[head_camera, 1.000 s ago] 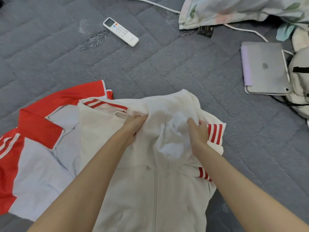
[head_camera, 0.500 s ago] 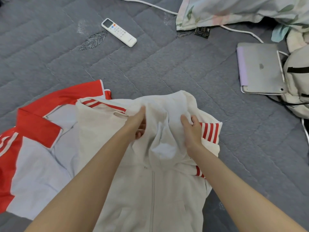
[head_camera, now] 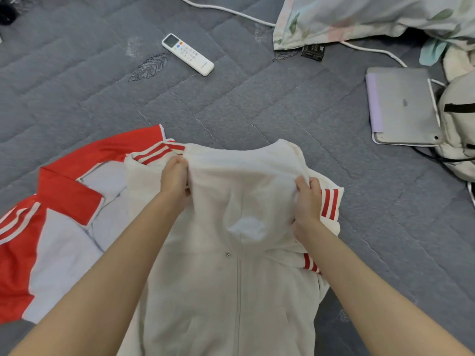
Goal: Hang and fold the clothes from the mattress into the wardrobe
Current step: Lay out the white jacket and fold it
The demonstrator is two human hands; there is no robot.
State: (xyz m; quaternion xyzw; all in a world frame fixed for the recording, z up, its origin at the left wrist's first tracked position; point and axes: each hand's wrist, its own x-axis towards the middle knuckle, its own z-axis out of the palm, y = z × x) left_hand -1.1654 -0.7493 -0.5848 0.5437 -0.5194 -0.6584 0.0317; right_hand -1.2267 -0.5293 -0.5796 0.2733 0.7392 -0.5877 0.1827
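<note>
A white zip-up hoodie [head_camera: 218,291] with red-striped sleeves lies front-up on the grey quilted mattress [head_camera: 257,104], its hood toward the far side. My left hand [head_camera: 176,179] grips the hood's left edge. My right hand [head_camera: 307,199] grips the hood's right edge beside a striped cuff. Between the two hands the hood is stretched wide. Partly under the hoodie's left side lies a red and pale-blue jacket [head_camera: 51,214], spread flat.
A white remote control [head_camera: 187,54] lies farther back on the mattress. A grey laptop [head_camera: 403,106] and a white bag [head_camera: 460,124] sit at the right. A floral pillow [head_camera: 372,19] and a white cable [head_camera: 226,10] are at the top.
Both hands have moved apart along the hood's edges. The bunched hood is now pulled wide and flatter.
</note>
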